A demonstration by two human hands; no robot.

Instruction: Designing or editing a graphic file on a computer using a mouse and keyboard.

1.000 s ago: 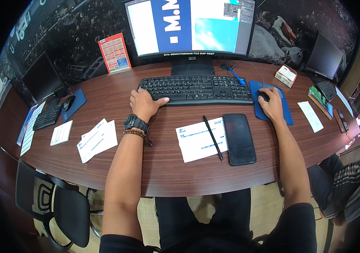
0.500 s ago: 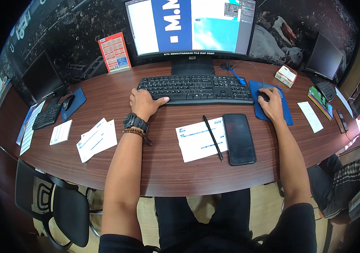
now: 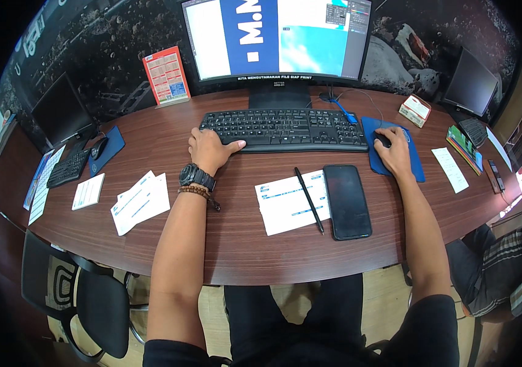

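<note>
Nothing shifts from second ago: both hands stay put, same spots. Work at screen carries on, no visible step forward. My left hand (image 3: pixel 209 150) rests flat, fingers loosely spread, thumb on near left edge of black keyboard (image 3: pixel 285 129). My right hand (image 3: pixel 394 150) cups mouse (image 3: pixel 383 139) on blue mouse pad (image 3: pixel 417 168), at right of keyboard on table (image 3: pixel 236 244). Mouse mostly hidden under palm; can't tell if finger clicks. Keys under left fingers not readable. Monitor (image 3: pixel 276 37) top cut off.
</note>
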